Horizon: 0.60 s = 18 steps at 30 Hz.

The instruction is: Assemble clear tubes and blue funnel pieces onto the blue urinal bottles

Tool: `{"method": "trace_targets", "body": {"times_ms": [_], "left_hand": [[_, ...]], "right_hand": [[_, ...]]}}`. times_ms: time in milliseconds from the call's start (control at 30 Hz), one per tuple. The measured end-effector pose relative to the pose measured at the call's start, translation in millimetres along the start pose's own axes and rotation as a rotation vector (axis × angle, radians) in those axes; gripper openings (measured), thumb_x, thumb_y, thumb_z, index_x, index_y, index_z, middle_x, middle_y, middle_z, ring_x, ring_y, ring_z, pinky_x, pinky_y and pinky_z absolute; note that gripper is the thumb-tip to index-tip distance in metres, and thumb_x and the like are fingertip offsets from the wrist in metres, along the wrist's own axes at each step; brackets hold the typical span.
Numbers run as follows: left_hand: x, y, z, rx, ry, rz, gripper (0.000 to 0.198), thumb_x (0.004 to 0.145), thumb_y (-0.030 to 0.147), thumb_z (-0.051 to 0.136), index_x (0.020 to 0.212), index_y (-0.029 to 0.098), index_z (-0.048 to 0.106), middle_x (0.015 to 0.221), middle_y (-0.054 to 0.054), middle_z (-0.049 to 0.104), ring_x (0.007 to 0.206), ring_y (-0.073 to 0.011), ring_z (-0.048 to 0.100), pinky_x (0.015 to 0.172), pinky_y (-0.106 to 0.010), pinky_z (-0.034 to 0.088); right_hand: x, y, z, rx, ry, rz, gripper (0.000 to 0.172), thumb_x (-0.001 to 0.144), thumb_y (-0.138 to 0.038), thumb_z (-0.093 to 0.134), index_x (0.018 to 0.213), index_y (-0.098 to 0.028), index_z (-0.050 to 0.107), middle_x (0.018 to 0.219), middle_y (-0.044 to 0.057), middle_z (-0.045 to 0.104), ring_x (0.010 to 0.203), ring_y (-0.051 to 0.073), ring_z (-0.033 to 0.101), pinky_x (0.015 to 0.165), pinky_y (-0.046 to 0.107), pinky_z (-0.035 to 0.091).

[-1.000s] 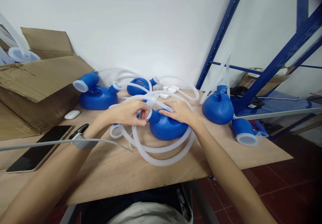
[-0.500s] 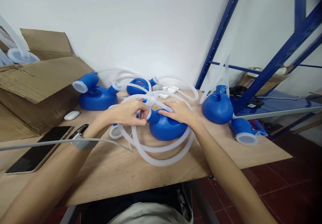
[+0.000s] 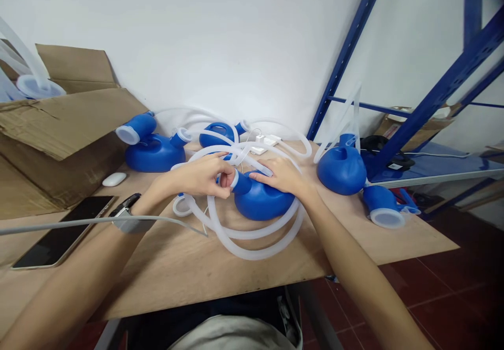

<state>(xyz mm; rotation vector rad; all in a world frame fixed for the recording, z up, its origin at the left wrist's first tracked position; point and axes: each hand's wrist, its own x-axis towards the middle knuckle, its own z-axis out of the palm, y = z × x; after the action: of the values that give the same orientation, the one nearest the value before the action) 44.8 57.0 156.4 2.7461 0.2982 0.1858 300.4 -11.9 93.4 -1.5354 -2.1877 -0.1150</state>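
Observation:
A blue plastic urinal bottle (image 3: 262, 203) lies on its side on the wooden table in front of me, its neck pointing left. My left hand (image 3: 210, 178) pinches the whitish cap (image 3: 234, 178) at the mouth of that neck, thumb below and fingers curled. On top of the bottle, my right hand (image 3: 280, 175) grips the body near its handle, fingers partly hidden behind it. The end of a translucent tube (image 3: 264, 168) lies under or beside the right fingers; I cannot tell whether they press it. Loops of translucent tubing (image 3: 252, 253) circle the bottle.
More blue bottles stand at the left (image 3: 153, 156), back (image 3: 216, 135) and right (image 3: 342, 170). A blue neck piece (image 3: 380, 203) lies near the right edge. A cardboard box (image 3: 74, 145), phone (image 3: 59, 232) and white mouse-like case (image 3: 114, 179) are left. A grey cable (image 3: 165, 218) crosses my left wrist.
The view has shifted very slightly. Both hands keep their places on the bottle, with only a slight movement of the left fingers at the cap.

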Motion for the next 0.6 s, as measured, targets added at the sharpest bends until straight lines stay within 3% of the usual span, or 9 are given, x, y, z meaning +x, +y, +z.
{"method": "trace_targets", "body": {"times_ms": [67,200,333,433,600], "left_hand": [[0.5,-0.1,2.4,0.01,0.02,0.008,0.01,0.073,0.018,0.064,0.065,0.02,0.058,0.064,0.01,0.062,0.062,-0.0105,0.057,0.128,-0.048,0.016],[1.0,-0.9,7.0,0.056,0.077,-0.004,0.013,0.069,0.019,0.064,0.062,0.021,0.053,0.061,0.009,0.06,0.058,-0.0112,0.053,0.122,-0.048,0.027],[1.4,0.1,8.0,0.109,0.1,-0.041,0.012,0.067,0.022,0.065,0.063,0.021,0.053,0.064,0.004,0.062,0.067,-0.0158,0.054,0.09,-0.036,0.046],[2.0,2.3,7.2,0.122,0.093,-0.07,0.012,0.066,0.022,0.065,0.064,0.021,0.054,0.068,0.001,0.063,0.074,-0.0185,0.055,0.068,-0.03,0.04],[2.6,4.0,9.2,0.128,0.103,-0.072,0.012,0.066,0.022,0.064,0.066,0.021,0.052,0.071,0.0,0.062,0.071,-0.0177,0.053,0.066,-0.03,0.036]], "right_hand": [[0.4,0.1,0.2,-0.007,-0.001,-0.002,0.052,0.101,-0.065,0.051,0.121,-0.023,0.074,0.113,0.009,0.079,0.103,0.03,0.071,0.087,0.037,0.047],[0.9,-0.4,0.7,-0.032,-0.008,0.023,0.05,0.101,-0.065,0.051,0.115,-0.022,0.075,0.105,0.008,0.079,0.098,0.029,0.071,0.083,0.036,0.047],[0.9,-0.4,1.1,-0.037,-0.001,0.034,0.051,0.101,-0.066,0.051,0.111,-0.023,0.076,0.103,0.008,0.079,0.096,0.028,0.071,0.081,0.035,0.047],[0.8,0.7,1.3,-0.047,0.005,0.038,0.053,0.101,-0.067,0.05,0.113,-0.023,0.076,0.104,0.008,0.079,0.096,0.028,0.071,0.082,0.035,0.047],[0.4,5.5,2.7,-0.057,0.014,0.046,0.056,0.1,-0.069,0.049,0.119,-0.024,0.076,0.114,0.008,0.079,0.103,0.03,0.071,0.085,0.037,0.048]]}}
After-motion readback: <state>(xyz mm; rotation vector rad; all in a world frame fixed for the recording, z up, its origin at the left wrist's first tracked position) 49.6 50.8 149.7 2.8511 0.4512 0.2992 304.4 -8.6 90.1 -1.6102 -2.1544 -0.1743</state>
